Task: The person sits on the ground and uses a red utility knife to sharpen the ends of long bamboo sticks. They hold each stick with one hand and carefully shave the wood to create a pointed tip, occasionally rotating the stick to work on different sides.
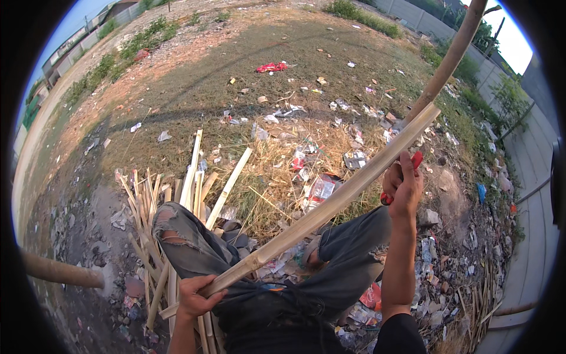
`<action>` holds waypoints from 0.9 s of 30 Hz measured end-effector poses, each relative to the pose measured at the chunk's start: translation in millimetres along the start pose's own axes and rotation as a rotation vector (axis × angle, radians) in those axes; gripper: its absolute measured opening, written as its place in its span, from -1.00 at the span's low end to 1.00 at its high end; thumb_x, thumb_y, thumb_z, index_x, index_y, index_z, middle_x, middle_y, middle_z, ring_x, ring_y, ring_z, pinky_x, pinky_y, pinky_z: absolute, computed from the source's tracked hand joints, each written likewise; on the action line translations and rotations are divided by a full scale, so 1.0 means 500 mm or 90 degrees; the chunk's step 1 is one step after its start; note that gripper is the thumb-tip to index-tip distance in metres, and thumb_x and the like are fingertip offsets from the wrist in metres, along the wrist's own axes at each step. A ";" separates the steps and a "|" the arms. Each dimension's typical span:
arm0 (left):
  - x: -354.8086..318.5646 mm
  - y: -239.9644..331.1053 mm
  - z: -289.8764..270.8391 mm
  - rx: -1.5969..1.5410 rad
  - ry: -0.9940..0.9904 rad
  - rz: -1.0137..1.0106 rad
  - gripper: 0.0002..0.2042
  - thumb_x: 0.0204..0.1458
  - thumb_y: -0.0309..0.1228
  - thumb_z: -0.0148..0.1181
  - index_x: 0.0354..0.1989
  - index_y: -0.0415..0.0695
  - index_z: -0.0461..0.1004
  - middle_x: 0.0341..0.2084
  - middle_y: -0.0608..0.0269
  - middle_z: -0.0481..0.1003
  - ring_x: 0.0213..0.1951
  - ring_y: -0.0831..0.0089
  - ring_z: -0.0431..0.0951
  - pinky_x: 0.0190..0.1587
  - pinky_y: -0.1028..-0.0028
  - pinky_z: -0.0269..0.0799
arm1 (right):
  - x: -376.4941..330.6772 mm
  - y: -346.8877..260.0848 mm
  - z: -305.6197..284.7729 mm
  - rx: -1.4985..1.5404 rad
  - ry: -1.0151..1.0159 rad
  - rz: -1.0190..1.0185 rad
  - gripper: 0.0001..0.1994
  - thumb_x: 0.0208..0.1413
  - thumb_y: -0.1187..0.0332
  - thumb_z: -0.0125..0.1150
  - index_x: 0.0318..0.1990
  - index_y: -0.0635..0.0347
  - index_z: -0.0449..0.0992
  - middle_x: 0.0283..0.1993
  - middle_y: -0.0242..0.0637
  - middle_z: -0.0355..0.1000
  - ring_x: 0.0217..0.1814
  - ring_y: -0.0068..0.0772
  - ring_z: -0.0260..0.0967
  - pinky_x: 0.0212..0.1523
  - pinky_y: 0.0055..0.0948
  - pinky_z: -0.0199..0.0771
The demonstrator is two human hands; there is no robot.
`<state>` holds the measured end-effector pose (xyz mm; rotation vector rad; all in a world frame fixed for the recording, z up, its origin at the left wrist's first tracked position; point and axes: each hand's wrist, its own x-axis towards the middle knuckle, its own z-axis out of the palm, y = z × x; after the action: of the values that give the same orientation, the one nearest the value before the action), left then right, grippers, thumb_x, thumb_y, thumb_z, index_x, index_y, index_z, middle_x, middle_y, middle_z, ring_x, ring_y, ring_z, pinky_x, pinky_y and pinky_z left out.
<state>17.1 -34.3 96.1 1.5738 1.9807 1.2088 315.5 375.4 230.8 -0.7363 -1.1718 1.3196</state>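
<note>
A long split bamboo strip slants across my lap, from low on the left up to the far right. Near its lower end, my left hand is closed around it. My right hand is closed on a red-handled tool, just right of the strip's upper part. Red shows above and below those fingers; the tool's working end is hidden, so its kind is unclear. Whether the tool touches the strip, I cannot tell.
Several bamboo strips lean and lie by my left knee. A wooden pole rises at right; another pole is at left. Litter and dry grass cover the ground ahead. A concrete panel wall runs along the right.
</note>
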 end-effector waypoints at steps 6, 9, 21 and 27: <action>0.006 -0.040 -0.230 0.293 0.547 0.038 -0.57 0.06 -0.41 0.57 0.00 -0.43 0.58 -0.30 -0.06 0.67 -0.38 0.27 0.65 -0.29 0.32 0.59 | -0.046 -0.014 0.015 -0.121 -0.164 0.029 -0.72 0.44 0.27 0.18 -0.10 0.38 0.64 -0.70 -0.68 0.10 -0.73 -0.82 -0.09 -0.68 -0.57 -0.20; 0.041 0.000 -0.311 0.440 0.851 0.065 -0.72 0.24 -0.41 0.40 -0.09 -0.45 0.59 -0.35 0.05 0.65 -0.42 0.32 0.62 -0.29 0.33 0.61 | -0.066 0.002 0.013 -0.092 -0.204 0.085 -0.75 0.43 0.32 0.18 -0.12 0.36 0.64 -0.67 -0.69 0.14 -0.70 -0.84 -0.05 -0.66 -0.59 -0.19; 0.055 0.058 -0.417 0.062 0.957 0.309 -0.52 0.49 -0.02 -0.05 0.06 -0.32 0.42 -0.12 0.00 0.58 -0.02 0.20 0.66 0.24 0.34 0.56 | -0.144 0.076 0.053 -0.118 -0.324 0.107 -0.85 0.36 0.44 0.26 -0.18 0.39 0.63 -0.42 -0.53 0.47 -0.38 -0.79 0.27 -0.36 -0.60 0.23; 0.062 -0.024 -0.299 -0.443 0.938 0.266 -0.42 0.42 0.03 0.05 0.38 -0.17 0.28 0.27 0.05 0.46 0.18 0.19 0.59 0.34 0.28 0.52 | -0.178 0.096 0.081 -0.138 -0.385 0.111 -0.84 0.35 0.41 0.28 -0.18 0.37 0.62 -0.38 -0.52 0.47 -0.34 -0.76 0.29 -0.31 -0.56 0.30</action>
<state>-106.1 -67.0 181.4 0.6346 1.2844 3.3552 273.8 289.4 178.5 -0.6181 -1.7849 1.6400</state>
